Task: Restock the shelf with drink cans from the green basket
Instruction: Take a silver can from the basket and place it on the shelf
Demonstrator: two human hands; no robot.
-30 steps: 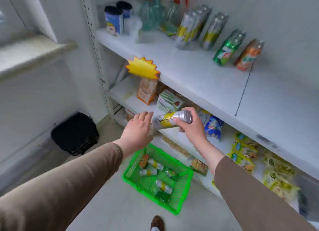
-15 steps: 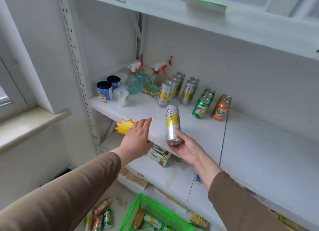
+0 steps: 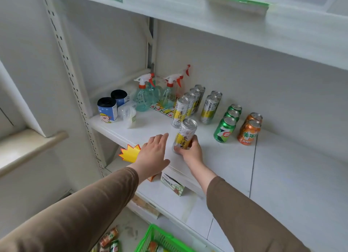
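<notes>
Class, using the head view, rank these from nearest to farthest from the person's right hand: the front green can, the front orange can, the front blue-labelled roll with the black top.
1. Front green can, on the right hand's right.
2. Front orange can, further right.
3. Blue-labelled roll with black top, far left on the shelf.

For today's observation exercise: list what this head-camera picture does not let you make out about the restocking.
- Green basket: cut off by the bottom edge; its can count is unknown.
- Silver-and-yellow can: the right hand covers its base, so whether it rests on the shelf is unclear.
- Rear cans of that row: hidden behind the front ones.
</notes>
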